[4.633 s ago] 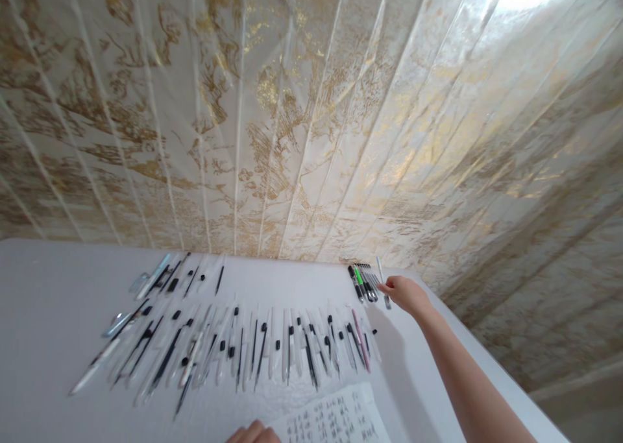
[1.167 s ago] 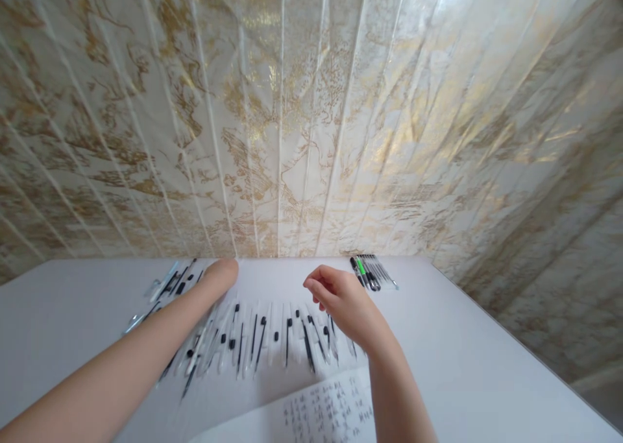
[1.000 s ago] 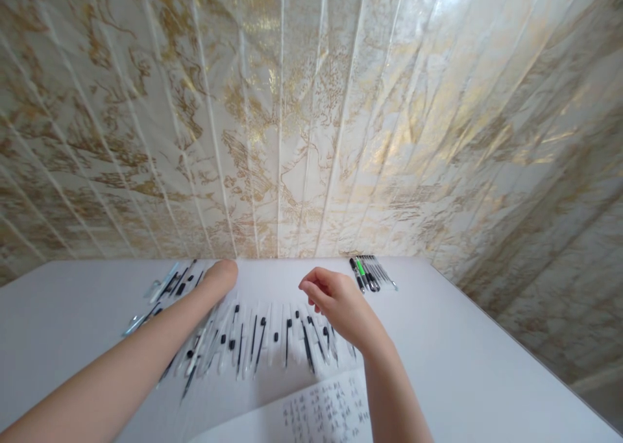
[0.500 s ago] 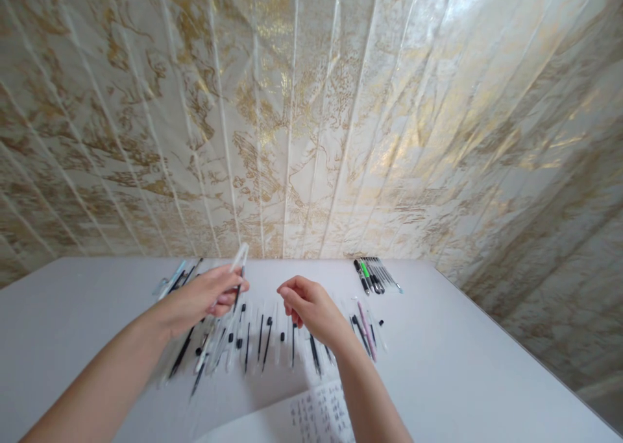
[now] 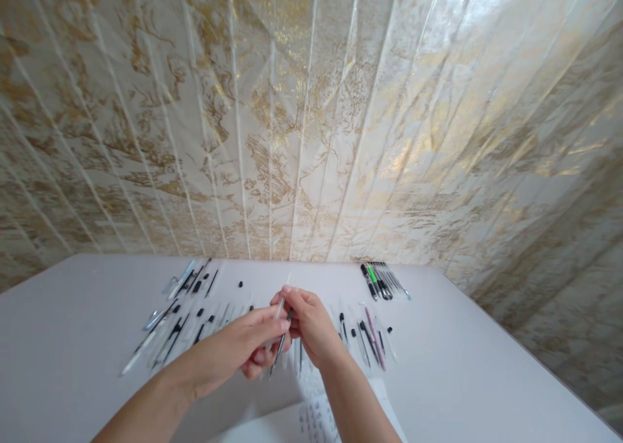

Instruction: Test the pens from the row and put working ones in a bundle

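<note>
Both hands meet over the middle of a white table (image 5: 462,371). My left hand (image 5: 243,349) is closed on a clear pen (image 5: 278,314) with a dark tip that points down. My right hand (image 5: 311,323) pinches the upper end of the same pen. Beneath them lies a long row of clear and black pens (image 5: 185,326) spread across the table, with a pink pen (image 5: 376,329) at its right end.
A small group of pens, one green (image 5: 374,277), lies at the back right near the wall. More pens (image 5: 187,279) lie at the back left. A handwritten sheet (image 5: 318,420) rests at the near edge. A gold-patterned wall (image 5: 311,119) rises behind the table.
My left hand picked a clear pen from the row and drew it back to the middle. My right hand moved left and took hold of its upper end.
</note>
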The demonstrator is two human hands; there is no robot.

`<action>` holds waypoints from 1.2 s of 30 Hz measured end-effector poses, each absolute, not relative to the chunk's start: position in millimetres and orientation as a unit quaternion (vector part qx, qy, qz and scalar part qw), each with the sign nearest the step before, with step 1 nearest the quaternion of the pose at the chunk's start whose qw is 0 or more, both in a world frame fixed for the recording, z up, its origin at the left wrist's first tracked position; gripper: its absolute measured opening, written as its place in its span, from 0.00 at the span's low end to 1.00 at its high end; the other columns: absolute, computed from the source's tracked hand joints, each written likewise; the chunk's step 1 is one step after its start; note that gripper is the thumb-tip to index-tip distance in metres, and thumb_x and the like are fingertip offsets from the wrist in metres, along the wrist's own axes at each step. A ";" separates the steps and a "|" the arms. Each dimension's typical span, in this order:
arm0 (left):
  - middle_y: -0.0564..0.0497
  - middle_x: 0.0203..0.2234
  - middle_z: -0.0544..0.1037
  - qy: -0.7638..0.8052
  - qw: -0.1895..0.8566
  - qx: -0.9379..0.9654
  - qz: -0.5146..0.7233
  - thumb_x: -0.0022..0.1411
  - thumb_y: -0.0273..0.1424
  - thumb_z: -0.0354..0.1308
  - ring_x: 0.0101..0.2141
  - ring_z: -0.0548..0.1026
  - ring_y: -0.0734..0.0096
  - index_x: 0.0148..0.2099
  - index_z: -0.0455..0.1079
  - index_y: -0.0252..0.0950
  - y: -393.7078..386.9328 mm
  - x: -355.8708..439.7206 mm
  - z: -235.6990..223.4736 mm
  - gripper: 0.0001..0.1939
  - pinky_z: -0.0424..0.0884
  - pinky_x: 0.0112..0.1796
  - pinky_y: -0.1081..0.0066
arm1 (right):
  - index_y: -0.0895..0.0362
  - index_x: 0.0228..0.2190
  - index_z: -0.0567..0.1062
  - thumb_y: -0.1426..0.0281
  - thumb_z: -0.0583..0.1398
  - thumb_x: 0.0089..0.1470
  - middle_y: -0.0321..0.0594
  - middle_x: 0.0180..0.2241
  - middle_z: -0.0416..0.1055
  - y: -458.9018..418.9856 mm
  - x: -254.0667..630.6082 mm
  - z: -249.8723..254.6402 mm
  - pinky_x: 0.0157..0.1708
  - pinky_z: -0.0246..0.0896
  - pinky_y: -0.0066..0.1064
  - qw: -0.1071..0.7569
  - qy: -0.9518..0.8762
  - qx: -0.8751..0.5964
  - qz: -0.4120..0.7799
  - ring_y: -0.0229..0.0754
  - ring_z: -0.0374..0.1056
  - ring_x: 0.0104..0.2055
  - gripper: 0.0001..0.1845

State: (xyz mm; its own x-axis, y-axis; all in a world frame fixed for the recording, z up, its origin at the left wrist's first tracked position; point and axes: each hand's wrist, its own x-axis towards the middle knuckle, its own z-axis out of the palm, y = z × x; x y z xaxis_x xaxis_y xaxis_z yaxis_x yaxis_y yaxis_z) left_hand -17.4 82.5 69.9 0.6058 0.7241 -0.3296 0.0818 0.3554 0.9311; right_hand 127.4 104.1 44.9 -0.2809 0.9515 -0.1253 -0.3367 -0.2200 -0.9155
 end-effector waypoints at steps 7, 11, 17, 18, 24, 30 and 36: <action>0.61 0.22 0.53 0.527 0.523 0.622 0.248 0.64 0.52 0.46 0.20 0.50 0.78 0.34 0.58 0.39 123.0 -49.7 73.5 0.21 0.49 0.21 0.77 | 0.57 0.29 0.70 0.53 0.69 0.40 0.18 0.14 0.45 110.0 157.6 66.4 0.15 0.33 0.20 0.542 -0.352 -0.313 0.696 0.27 0.34 0.17 0.23; 0.57 0.26 0.66 0.660 0.355 0.618 0.238 0.69 0.39 0.46 0.22 0.62 0.75 0.44 0.65 0.36 177.4 -76.1 55.8 0.12 0.61 0.24 0.73 | 0.55 0.31 0.68 0.57 0.70 0.41 0.18 0.15 0.46 111.5 178.0 76.4 0.15 0.34 0.19 0.586 -0.341 -0.297 0.672 0.27 0.33 0.17 0.22; 0.47 0.46 0.75 0.729 0.228 0.633 0.126 0.65 0.34 0.59 0.44 0.75 0.61 0.48 0.70 0.34 208.7 -64.2 28.9 0.12 0.73 0.45 0.56 | 0.56 0.30 0.68 0.56 0.69 0.45 0.20 0.14 0.49 105.9 184.2 83.4 0.15 0.35 0.19 0.575 -0.373 -0.314 0.657 0.26 0.37 0.16 0.21; 0.47 0.47 0.75 0.730 0.226 0.633 0.121 0.65 0.34 0.59 0.45 0.75 0.61 0.49 0.70 0.34 210.5 -60.4 27.0 0.12 0.73 0.45 0.55 | 0.56 0.30 0.68 0.56 0.69 0.45 0.20 0.15 0.50 105.2 183.4 84.1 0.15 0.35 0.19 0.571 -0.380 -0.319 0.655 0.26 0.37 0.16 0.21; 0.51 0.35 0.75 0.681 0.305 0.639 0.187 0.67 0.38 0.56 0.32 0.74 0.70 0.43 0.70 0.34 199.1 -44.7 38.3 0.12 0.72 0.33 0.67 | 0.57 0.30 0.69 0.55 0.66 0.49 0.22 0.16 0.54 104.2 181.1 85.0 0.16 0.36 0.20 0.561 -0.407 -0.358 0.625 0.26 0.40 0.17 0.19; 0.60 0.24 0.61 0.488 0.521 0.664 0.221 0.64 0.48 0.46 0.19 0.53 0.78 0.44 0.68 0.38 128.5 -22.1 84.2 0.20 0.51 0.21 0.76 | 0.58 0.30 0.70 0.57 0.64 0.52 0.26 0.18 0.61 99.1 174.1 84.3 0.16 0.38 0.21 0.493 -0.483 -0.376 0.619 0.27 0.43 0.16 0.16; 0.61 0.23 0.54 0.377 0.558 0.712 0.199 0.65 0.45 0.50 0.21 0.48 0.76 0.36 0.67 0.38 99.7 -14.4 97.3 0.16 0.46 0.21 0.73 | 0.56 0.32 0.69 0.59 0.58 0.60 0.30 0.22 0.63 91.9 162.7 84.7 0.19 0.45 0.23 0.446 -0.634 -0.392 0.495 0.31 0.51 0.21 0.13</action>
State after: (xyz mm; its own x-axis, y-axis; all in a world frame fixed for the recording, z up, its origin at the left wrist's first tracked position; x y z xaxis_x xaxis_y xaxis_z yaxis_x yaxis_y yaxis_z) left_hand -14.4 99.7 97.3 0.6367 0.7588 -0.1371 0.3141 -0.0928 0.9449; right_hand 162.7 91.9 84.7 -0.2945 0.9392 0.1769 0.0557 0.2016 -0.9779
